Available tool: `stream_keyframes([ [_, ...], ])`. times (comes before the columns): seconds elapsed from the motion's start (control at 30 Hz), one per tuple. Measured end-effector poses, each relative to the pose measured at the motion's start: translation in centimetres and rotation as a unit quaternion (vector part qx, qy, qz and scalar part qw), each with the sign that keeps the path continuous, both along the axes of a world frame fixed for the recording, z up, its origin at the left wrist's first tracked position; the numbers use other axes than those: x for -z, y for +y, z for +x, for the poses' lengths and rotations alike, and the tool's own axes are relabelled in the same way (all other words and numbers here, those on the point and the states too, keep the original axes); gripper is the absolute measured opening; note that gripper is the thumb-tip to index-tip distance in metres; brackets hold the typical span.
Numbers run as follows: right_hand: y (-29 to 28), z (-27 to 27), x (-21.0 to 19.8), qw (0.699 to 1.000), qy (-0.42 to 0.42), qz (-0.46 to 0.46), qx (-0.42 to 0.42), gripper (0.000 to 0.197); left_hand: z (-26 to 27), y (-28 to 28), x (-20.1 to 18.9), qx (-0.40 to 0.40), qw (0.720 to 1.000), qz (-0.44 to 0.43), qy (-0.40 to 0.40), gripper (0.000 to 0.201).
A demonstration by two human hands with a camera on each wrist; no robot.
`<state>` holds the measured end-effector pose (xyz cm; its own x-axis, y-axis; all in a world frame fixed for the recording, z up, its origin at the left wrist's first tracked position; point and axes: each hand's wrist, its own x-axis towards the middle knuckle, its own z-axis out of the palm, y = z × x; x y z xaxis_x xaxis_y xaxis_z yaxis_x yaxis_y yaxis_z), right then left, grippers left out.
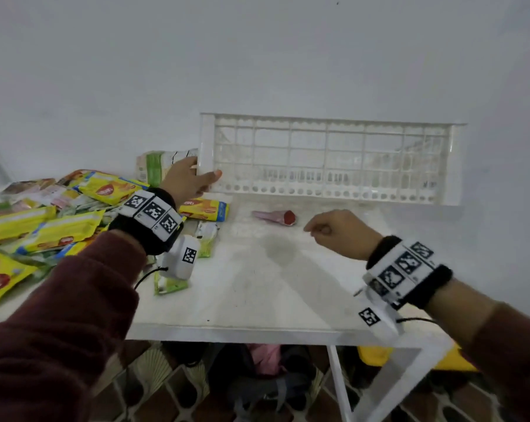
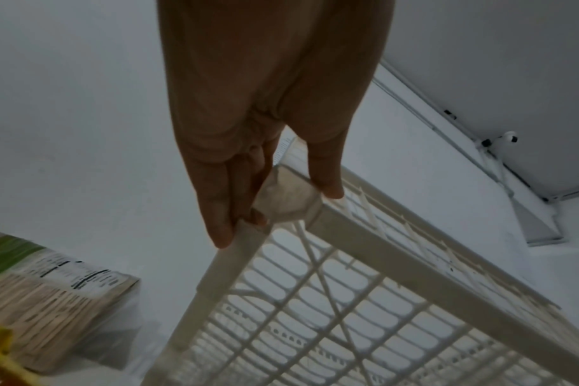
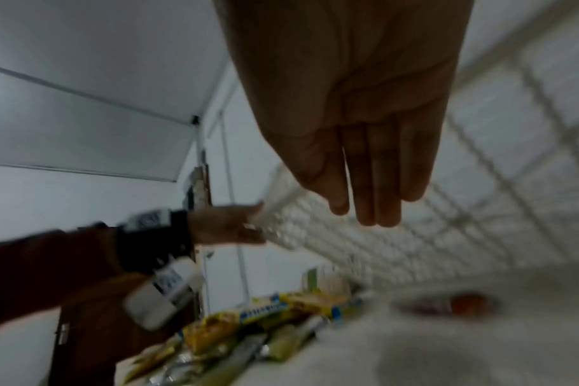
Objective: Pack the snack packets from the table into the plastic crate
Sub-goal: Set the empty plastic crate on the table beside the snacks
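Note:
A white lattice plastic crate (image 1: 327, 159) stands tipped on its side against the wall at the back of the white table (image 1: 257, 293). My left hand (image 1: 193, 178) grips its left corner post, thumb on one side and fingers on the other, as the left wrist view shows at the crate rim (image 2: 380, 250) under the hand (image 2: 276, 215). My right hand (image 1: 333, 231) hovers over the table in front of the crate and holds nothing; its fingers (image 3: 374, 182) hang relaxed. A heap of yellow and green snack packets (image 1: 59, 214) covers the table's left side.
A pink and red packet (image 1: 274, 217) lies alone in front of the crate. A yellow biscuit packet (image 1: 206, 208) sits under my left wrist and a green-white packet (image 1: 160, 166) leans behind it. The table's front edge (image 1: 242, 332) is near; bags lie on the floor below.

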<state>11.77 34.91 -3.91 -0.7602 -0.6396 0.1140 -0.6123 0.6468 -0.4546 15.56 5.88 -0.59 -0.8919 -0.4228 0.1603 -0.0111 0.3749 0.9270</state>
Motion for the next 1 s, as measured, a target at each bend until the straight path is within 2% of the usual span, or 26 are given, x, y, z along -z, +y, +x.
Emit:
stream_keyframes([
  [0.1, -4.4, -2.7, 2.2, 0.996, -0.051, 0.078, -0.013, 0.045, -0.7, -0.1, -0.6, -0.001, 1.000, -0.003, 0.009, 0.021],
  [0.23, -9.1, -9.0, 4.5, 0.980, -0.042, 0.174, -0.085, 0.068, -1.3, -0.3, -1.1, -0.023, 1.000, -0.005, 0.011, 0.016],
  [0.33, -11.2, -12.8, 5.9, 0.966, -0.032, 0.244, -0.078, 0.053, -1.7, -0.4, -1.6, -0.024, 1.000, -0.004, 0.004, 0.005],
  [0.43, -11.9, -14.0, 6.2, 0.958, 0.005, 0.284, -0.053, 0.053, -2.0, -0.5, -1.8, -0.025, 1.000, 0.008, 0.002, 0.010],
  [0.53, -12.5, -15.7, 7.6, 0.927, 0.081, 0.345, -0.123, 0.056, -1.8, -0.6, -1.7, -0.019, 1.000, 0.011, 0.008, 0.011],
  [0.57, -12.7, -16.7, 8.4, 0.922, 0.111, 0.342, -0.141, 0.077, -1.8, -0.7, -1.7, -0.019, 1.000, 0.011, 0.010, 0.014],
  [0.6, -12.7, -17.3, 9.1, 0.924, 0.103, 0.340, -0.139, 0.092, -1.8, -0.7, -1.7, -0.018, 1.000, 0.010, 0.011, 0.015],
  [0.67, -12.7, -15.3, 7.9, 0.941, 0.071, 0.314, -0.102, 0.073, -1.8, -0.8, -1.7, -0.011, 1.000, 0.007, 0.011, 0.008],
  [0.77, -11.8, -11.8, 5.3, 0.930, 0.076, 0.352, -0.070, 0.025, -1.6, -0.6, -1.9, -0.009, 1.000, 0.019, 0.011, 0.005],
  [0.9, -9.0, -6.7, 3.7, 0.932, 0.132, 0.333, -0.049, 0.027, -0.8, -0.1, -1.4, -0.006, 1.000, 0.027, 0.002, 0.018],
  [1.0, -5.4, -2.4, 3.7, 0.936, 0.138, 0.321, -0.046, 0.029, 0.5, 0.5, -0.4, -0.002, 1.000, 0.027, -0.001, 0.028],
])
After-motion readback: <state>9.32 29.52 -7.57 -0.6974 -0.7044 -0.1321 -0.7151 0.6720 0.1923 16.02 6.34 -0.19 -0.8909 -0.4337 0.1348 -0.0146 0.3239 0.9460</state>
